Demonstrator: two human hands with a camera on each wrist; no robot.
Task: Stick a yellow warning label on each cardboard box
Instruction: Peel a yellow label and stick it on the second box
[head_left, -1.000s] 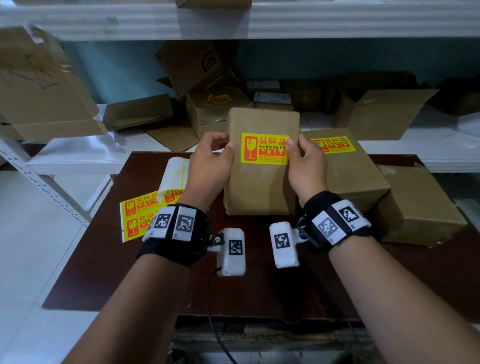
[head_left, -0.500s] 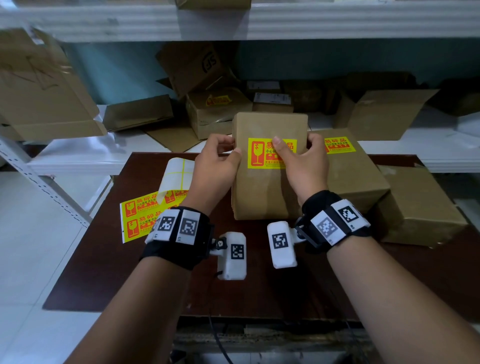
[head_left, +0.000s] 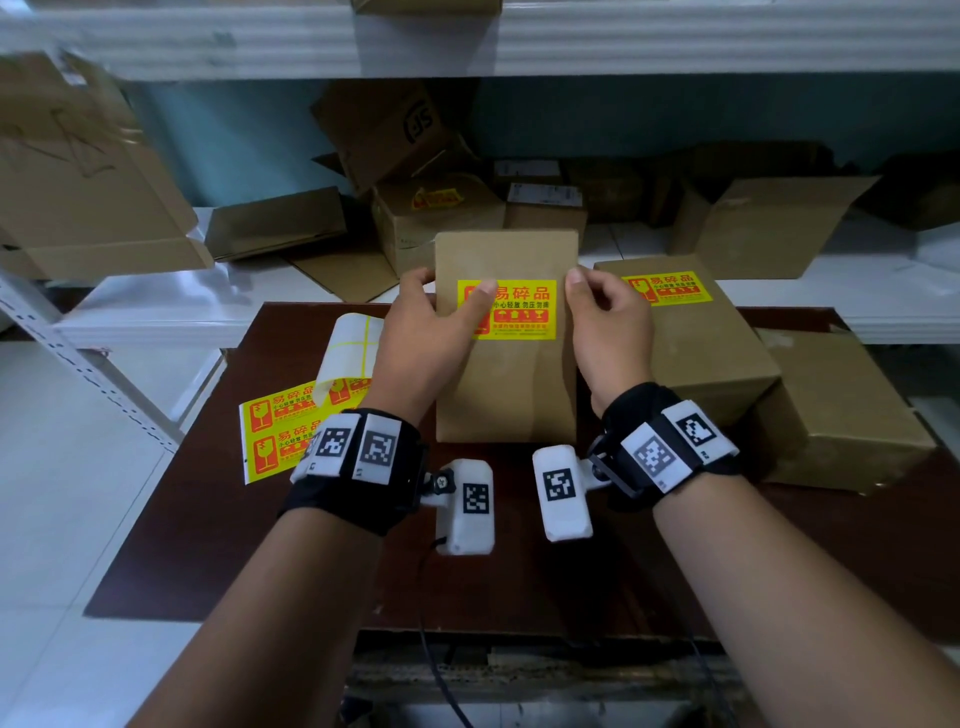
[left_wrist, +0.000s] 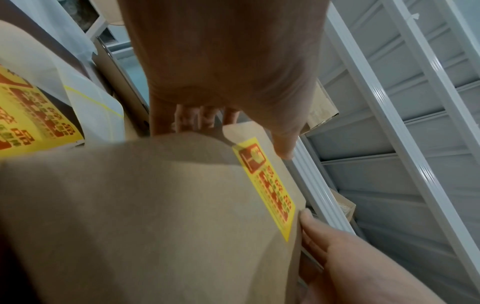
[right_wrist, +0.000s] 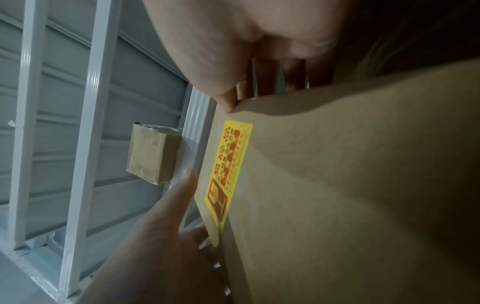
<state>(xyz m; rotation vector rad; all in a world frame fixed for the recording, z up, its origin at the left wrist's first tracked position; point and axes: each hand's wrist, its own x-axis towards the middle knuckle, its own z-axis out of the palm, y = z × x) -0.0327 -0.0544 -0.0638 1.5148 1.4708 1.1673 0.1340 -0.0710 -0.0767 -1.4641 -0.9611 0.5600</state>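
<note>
I hold a brown cardboard box (head_left: 506, 384) upright over the dark table (head_left: 291, 545). A yellow warning label (head_left: 519, 312) is stuck across its upper front. My left hand (head_left: 431, 327) grips the box's left edge, with the thumb lying on the label's left end. My right hand (head_left: 608, 322) grips the right edge, thumb at the corner beside the label's right end. In the left wrist view the label (left_wrist: 265, 185) lies flat on the box (left_wrist: 155, 216). The right wrist view shows the same label (right_wrist: 228, 170) and box (right_wrist: 337, 185).
A sheet of yellow labels (head_left: 280, 431) and curled backing paper (head_left: 353, 348) lie at the table's left. A labelled box (head_left: 696, 353) and a plain box (head_left: 836, 415) stand at the right. White shelves (head_left: 779, 291) behind hold several open cartons.
My right thumb has slid off the label's middle to the box's right edge. My left thumb has moved onto the label's left end. The box has shifted slightly left.
</note>
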